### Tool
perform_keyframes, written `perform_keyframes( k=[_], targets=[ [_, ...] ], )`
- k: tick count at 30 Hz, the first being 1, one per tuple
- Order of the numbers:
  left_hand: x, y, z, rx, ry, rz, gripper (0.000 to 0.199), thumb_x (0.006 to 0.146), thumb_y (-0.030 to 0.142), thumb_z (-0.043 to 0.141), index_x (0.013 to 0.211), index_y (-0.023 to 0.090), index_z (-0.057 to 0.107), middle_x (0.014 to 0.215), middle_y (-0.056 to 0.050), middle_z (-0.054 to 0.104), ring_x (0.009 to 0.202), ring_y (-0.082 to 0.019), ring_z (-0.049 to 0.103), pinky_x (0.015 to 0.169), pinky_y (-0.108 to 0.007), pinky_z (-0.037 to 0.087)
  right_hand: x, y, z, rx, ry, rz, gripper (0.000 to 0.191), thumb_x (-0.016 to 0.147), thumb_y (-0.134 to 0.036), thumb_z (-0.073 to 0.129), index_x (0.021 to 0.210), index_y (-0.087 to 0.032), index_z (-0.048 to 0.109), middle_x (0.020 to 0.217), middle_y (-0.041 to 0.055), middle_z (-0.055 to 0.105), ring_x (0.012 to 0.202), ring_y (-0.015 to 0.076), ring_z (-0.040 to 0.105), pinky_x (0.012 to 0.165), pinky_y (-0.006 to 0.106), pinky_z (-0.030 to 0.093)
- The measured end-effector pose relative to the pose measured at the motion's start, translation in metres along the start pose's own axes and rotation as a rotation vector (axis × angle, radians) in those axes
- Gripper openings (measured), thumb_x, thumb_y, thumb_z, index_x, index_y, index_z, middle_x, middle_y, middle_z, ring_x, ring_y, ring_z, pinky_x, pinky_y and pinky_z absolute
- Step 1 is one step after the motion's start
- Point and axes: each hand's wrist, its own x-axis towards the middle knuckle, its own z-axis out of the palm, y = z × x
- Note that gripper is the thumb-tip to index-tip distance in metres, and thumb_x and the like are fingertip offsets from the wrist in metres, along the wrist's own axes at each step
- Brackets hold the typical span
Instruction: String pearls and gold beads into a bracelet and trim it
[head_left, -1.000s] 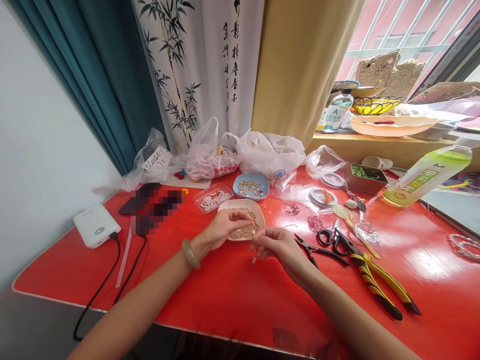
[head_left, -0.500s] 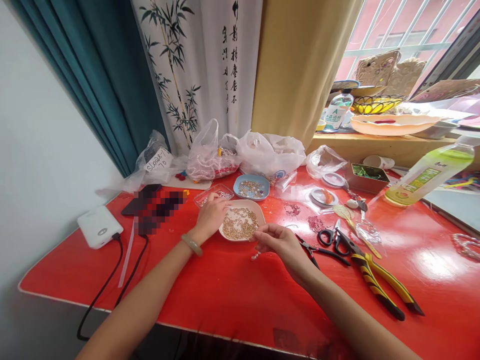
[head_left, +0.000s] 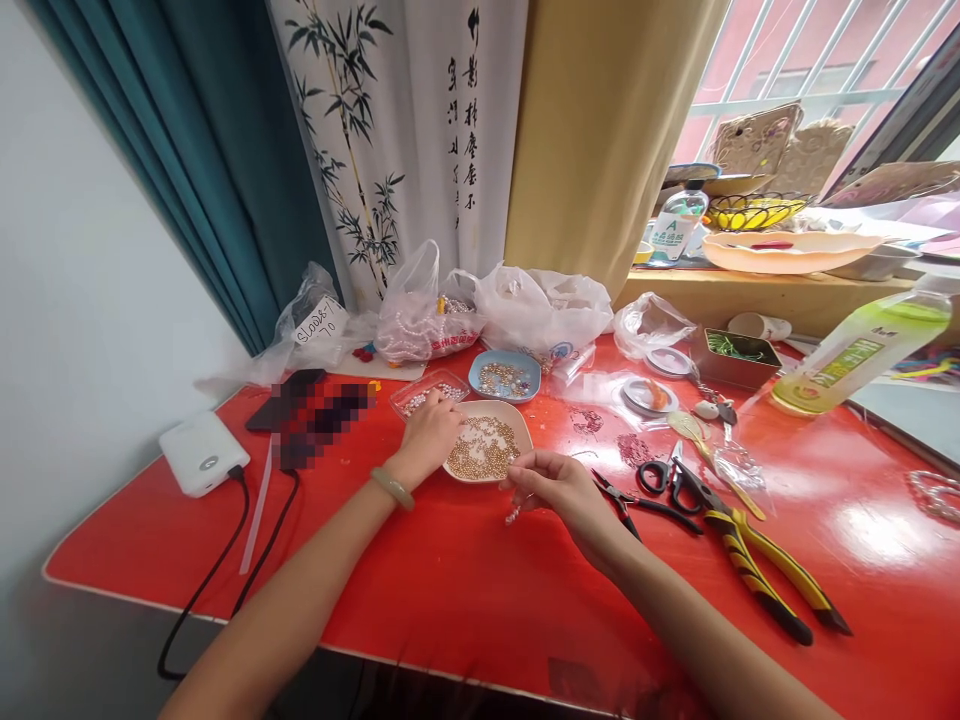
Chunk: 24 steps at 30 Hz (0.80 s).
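My right hand (head_left: 551, 485) is closed in a pinch by the right rim of the plate. From its fingertips hangs a short string of pale beads (head_left: 513, 515) above the red table. My left hand (head_left: 435, 432), with a pale bangle on the wrist, is over the left edge of the plate, beside the clear box. Its fingers are bent together, and what they hold is too small to make out. The cream plate (head_left: 524, 432) carries many small gold beads (head_left: 480, 462). White beads lie in the clear plastic box (head_left: 401, 396) behind my left hand.
A blue dish (head_left: 534, 378) of mixed beads stands behind the plate. Small pliers (head_left: 626, 505), scissors (head_left: 656, 476) and yellow-black pliers (head_left: 750, 560) lie to the right. White plastic bags (head_left: 544, 305) line the back. A green drink bottle (head_left: 855, 350) and a white power bank (head_left: 202, 455) flank the table.
My left hand has drawn back from over the clear box, slightly right and towards me, to the plate's edge. My right hand stays almost in place with the bead string.
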Motion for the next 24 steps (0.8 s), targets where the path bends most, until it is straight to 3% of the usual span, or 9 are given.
perform_keyframes(
  k=[9,19,24],
  targets=[
    [0.001,-0.002,0.001,-0.135,0.044,-0.051,0.017,0.076,0.024,0.052,0.074,0.023,0.069,0.077,-0.005,0.063,0.085,-0.022,0.043,0.073,-0.033,0.036,0.0,-0.001,0.0,-0.013,-0.009,0.004,0.02,0.063,-0.034,0.064,0.063,-0.015,0.059,0.063,0.0008,0.064,0.05,0.008,0.053,0.054,0.024,0.046],
    [0.003,0.001,-0.001,-0.067,0.069,-0.033,0.018,0.071,0.017,0.049,0.062,0.019,0.064,0.07,-0.009,0.061,0.086,-0.026,0.043,0.075,-0.038,0.034,0.0,-0.002,0.0,-0.021,-0.01,0.009,0.018,0.064,-0.033,0.064,0.063,-0.015,0.06,0.063,0.001,0.064,0.05,0.0082,0.053,0.054,0.024,0.045],
    [0.003,0.004,-0.009,-0.256,0.111,-0.098,0.011,0.068,0.022,0.053,0.067,0.018,0.063,0.072,-0.008,0.059,0.083,-0.023,0.048,0.075,-0.037,0.037,0.0,-0.002,0.0,-0.021,-0.001,0.006,0.018,0.065,-0.032,0.064,0.063,-0.015,0.06,0.062,0.0007,0.064,0.05,0.008,0.053,0.054,0.024,0.045]
  ],
)
